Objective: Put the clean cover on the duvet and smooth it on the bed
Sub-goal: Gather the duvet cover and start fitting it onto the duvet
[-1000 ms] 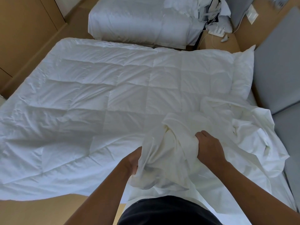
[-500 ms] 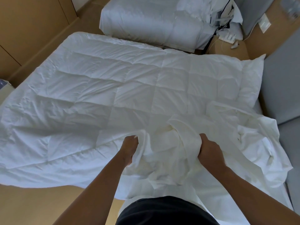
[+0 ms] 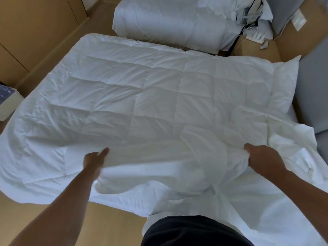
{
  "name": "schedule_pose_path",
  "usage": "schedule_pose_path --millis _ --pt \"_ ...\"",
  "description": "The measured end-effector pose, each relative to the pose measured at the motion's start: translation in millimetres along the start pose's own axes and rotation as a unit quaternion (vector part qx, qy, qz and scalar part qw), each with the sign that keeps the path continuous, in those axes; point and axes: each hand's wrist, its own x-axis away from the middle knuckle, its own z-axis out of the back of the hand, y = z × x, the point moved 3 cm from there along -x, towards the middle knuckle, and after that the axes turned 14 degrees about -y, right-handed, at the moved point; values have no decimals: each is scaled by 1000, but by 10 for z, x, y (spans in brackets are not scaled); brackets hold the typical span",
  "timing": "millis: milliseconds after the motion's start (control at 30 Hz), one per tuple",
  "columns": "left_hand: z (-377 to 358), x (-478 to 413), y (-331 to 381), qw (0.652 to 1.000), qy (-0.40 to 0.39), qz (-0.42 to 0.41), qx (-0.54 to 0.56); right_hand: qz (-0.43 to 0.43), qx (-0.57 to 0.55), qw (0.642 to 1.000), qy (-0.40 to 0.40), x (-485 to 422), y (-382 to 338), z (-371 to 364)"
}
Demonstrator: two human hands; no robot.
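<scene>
Both hands stretch the cover (image 3: 159, 167) over the bare duvet (image 3: 142, 89) on the bed (image 3: 293, 113), left hand (image 3: 94, 161) seemingly pinching an edge, right hand (image 3: 260, 157) gripping a bunch; I reckon inserting and smoothing remain

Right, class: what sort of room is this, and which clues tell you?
Probably a twin bedroom, perhaps in a hotel: a quilted duvet spread flat, a second bed beyond it, and a grey headboard at the right.
</scene>
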Motion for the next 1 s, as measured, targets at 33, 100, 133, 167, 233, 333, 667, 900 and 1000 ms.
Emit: schedule_pose_path --millis 33,100,133,167,233,333,667,900,1000 --pt "162 -36 -46 1000 16 10 -5 -9 1 1000 6 9 34 3" --pt "381 -103 -121 999 36 22 -9 -29 -1 1000 11 31 110 -21" --pt "449 -144 -149 999 43 24 -10 -39 -2 999 7 47 148 -37" --pt "491 -169 -160 998 47 28 -9 -47 -2 999 5 64 179 -56" --pt "534 -214 -140 998 54 21 -8 -51 -7 999 6 84 225 -93" --pt "576 -282 -96 998 51 11 -22 -56 -13 998 4 95 233 -125" --pt "1621 -814 -525 990 94 82 -72 -108 -21 994 -9 244 30 -36" --pt "577 -639 269 972 99 78 -200 -110 -43 993 4 235 -243 80" --pt "-544 150 804 959 -38 -149 -237 -97 -45 994 3 230 -376 126"
